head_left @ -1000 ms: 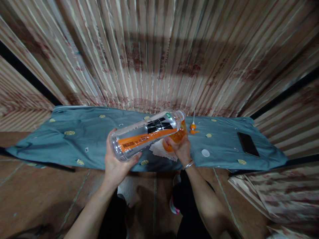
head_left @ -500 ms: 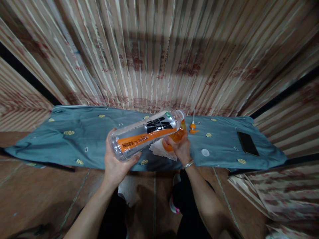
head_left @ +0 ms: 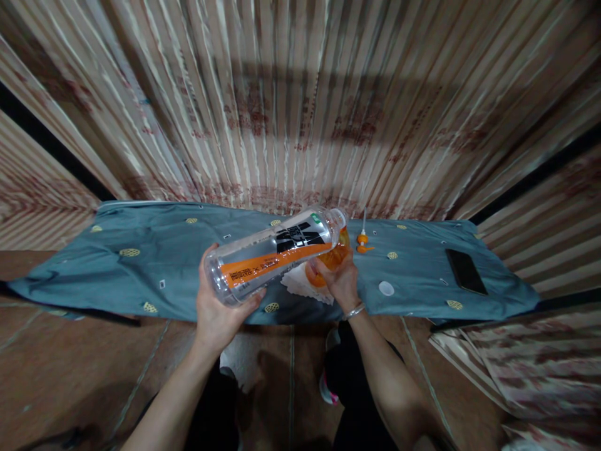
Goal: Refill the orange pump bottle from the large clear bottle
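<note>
My left hand (head_left: 223, 310) is wrapped round the base of a large clear bottle (head_left: 277, 250) with a silver and orange label. That bottle is tilted, its neck pointing right and resting at or over the top of an orange bottle (head_left: 335, 254). The exact contact between the two mouths cannot be made out. Fingers of my right hand (head_left: 342, 282) close round the orange bottle, which is partly hidden by the hand and the clear bottle. A white tissue (head_left: 303, 287) lies beneath them on the cloth.
The blue-green cloth (head_left: 173, 263) covers a narrow table. To the right lie an orange pump head (head_left: 362, 241) with a straw, a white round cap (head_left: 386, 289) and a dark phone (head_left: 466, 271). A patterned curtain (head_left: 300, 106) hangs behind.
</note>
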Demonstrator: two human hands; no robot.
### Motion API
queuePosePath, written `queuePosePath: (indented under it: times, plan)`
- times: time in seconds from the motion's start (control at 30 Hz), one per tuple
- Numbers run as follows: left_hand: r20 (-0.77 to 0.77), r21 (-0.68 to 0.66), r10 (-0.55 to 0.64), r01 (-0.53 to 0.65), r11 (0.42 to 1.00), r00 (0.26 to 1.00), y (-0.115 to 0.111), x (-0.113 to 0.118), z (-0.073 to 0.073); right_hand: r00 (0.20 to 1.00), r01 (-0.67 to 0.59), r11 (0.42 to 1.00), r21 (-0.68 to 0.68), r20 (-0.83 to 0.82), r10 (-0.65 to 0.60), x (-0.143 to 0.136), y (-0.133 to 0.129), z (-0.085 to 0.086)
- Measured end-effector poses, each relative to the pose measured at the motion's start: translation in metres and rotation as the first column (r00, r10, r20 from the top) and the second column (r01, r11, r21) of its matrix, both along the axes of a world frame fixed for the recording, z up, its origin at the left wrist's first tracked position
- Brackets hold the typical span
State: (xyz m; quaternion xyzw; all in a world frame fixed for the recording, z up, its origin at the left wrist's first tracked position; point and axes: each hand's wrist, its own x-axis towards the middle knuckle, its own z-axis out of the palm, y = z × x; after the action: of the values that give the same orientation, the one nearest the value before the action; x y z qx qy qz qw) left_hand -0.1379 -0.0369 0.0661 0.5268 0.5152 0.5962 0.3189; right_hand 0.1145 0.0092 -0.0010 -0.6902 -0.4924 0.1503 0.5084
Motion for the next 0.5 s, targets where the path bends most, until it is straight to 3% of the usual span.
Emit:
queuePosePath:
  times: [0.5]
  plan:
    - [0.104, -0.032, 0.017, -0.014, 0.999, 0.994, -0.0010, 0.0063, 0.0052, 1.000, -0.005, 1.000, 0.006, -0.017, 0.005, -0.0001, 0.0009, -0.0017]
